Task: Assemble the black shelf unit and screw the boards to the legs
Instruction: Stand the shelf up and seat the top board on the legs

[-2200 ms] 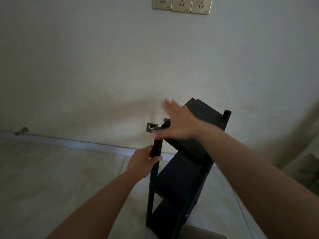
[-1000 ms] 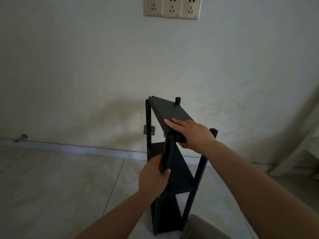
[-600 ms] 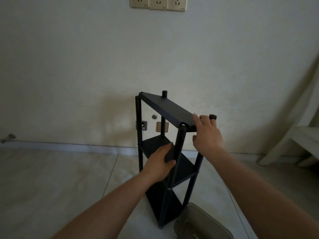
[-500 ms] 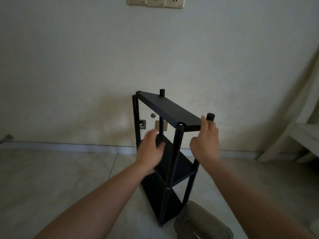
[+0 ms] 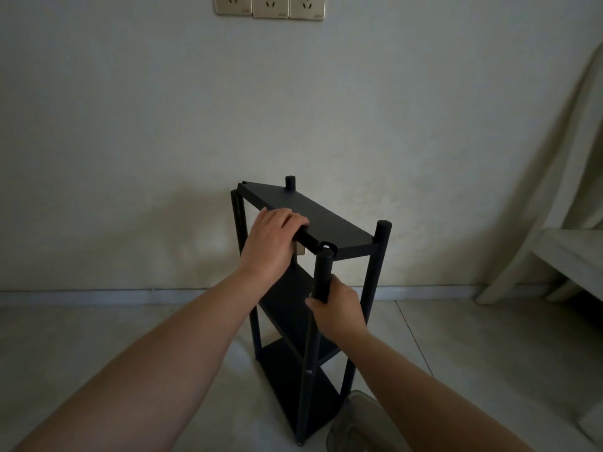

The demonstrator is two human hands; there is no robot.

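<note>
The left hand [image 5: 272, 244] clasps the shelf's [image 5: 303, 288] top board [image 5: 313, 220]; below it, the right hand [image 5: 337, 309] grips the leg [image 5: 321, 278].

Wall sockets [image 5: 269, 6] cut by top edge. Pale chair [image 5: 561, 256] cropped at right. Grey object [image 5: 350, 425] by shelf foot, partly behind right forearm, unidentifiable. Dim light.
</note>
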